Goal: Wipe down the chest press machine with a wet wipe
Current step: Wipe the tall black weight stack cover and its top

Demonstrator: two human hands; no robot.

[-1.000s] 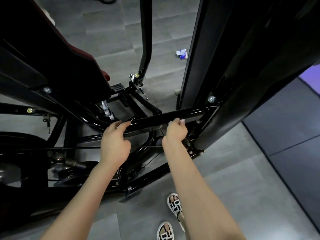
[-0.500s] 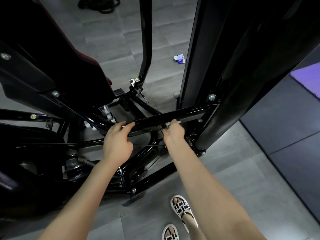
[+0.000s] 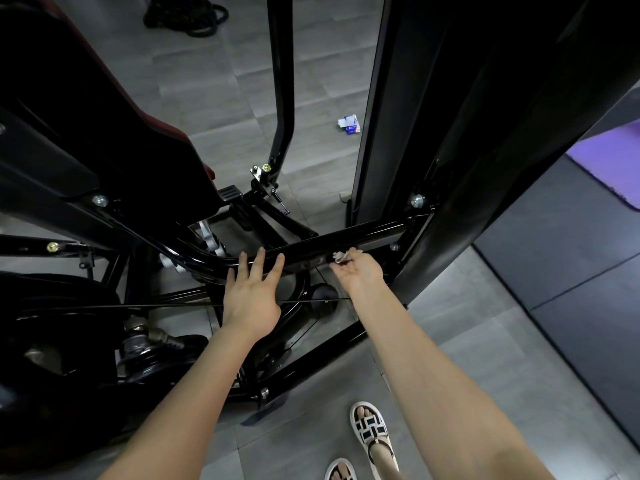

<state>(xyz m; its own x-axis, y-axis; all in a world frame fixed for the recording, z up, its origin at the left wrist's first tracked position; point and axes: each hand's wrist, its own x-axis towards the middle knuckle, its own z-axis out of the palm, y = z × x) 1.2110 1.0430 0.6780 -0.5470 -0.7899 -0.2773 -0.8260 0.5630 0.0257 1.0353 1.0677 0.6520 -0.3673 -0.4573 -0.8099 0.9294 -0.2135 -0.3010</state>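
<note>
Grey floor tiles (image 3: 214, 81) stretch under the black frame of a chest press machine (image 3: 398, 98) in a dim gym, seen from above past both my bare forearms. My right grip (image 3: 360, 273) pinches a crumpled white wet wipe (image 3: 341, 256) in curled fingertips and holds it against the near face of the machine's low horizontal crossbar (image 3: 374, 233), just left of where that bar meets the tall upright column. My left grip (image 3: 251, 299) is wide and holds nothing, its fingers (image 3: 261, 263) straight and spread, the tips against the lower edge of the curved tube that runs into the same crossbar. The two grips are near each other but apart. Below them a thin cable (image 3: 138, 306) runs level toward a black pulley (image 3: 323, 299). A dark red seat pad (image 3: 166, 128) edges the black panel at upper left. Farther off on the tiles lie a small white-and-blue packet (image 3: 349, 123) and a coil of black rope (image 3: 185, 15); a purple mat (image 3: 616, 161) shows at far right. My feet, in black-and-white strapped sandals (image 3: 370, 431), stand on the tiles at the bottom of the view.
</note>
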